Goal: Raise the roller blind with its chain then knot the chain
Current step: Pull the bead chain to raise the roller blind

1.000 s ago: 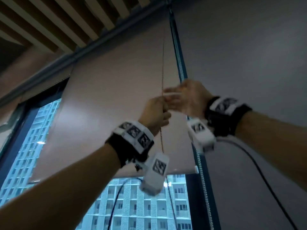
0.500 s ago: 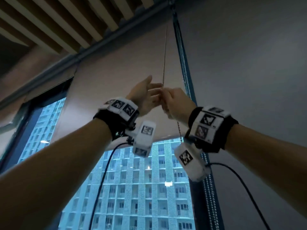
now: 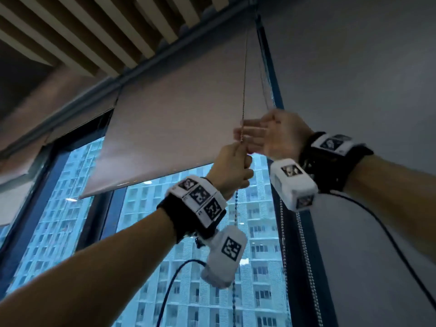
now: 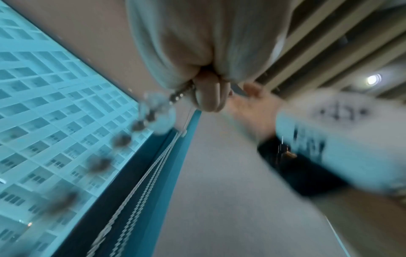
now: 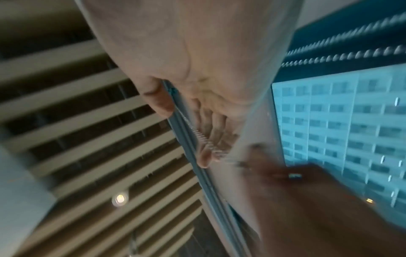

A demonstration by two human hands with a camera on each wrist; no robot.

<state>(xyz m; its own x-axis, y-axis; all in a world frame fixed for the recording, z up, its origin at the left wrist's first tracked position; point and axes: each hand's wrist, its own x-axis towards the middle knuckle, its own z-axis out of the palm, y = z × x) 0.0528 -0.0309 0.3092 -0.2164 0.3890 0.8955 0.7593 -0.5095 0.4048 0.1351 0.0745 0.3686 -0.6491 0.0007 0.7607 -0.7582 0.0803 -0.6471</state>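
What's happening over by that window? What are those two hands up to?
A person is working a roller blind by its bead chain. The left hand has a closed grip on the chain, which hangs on below the fist. The right hand is just above it, fingers out straight against the chain, not gripping. The blind covers only the upper part of the window, and no knot shows in the chain yet.

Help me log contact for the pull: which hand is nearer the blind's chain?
Left. The left hand grips the chain in its fist; the right hand, fingers straight, reaches across it just above.
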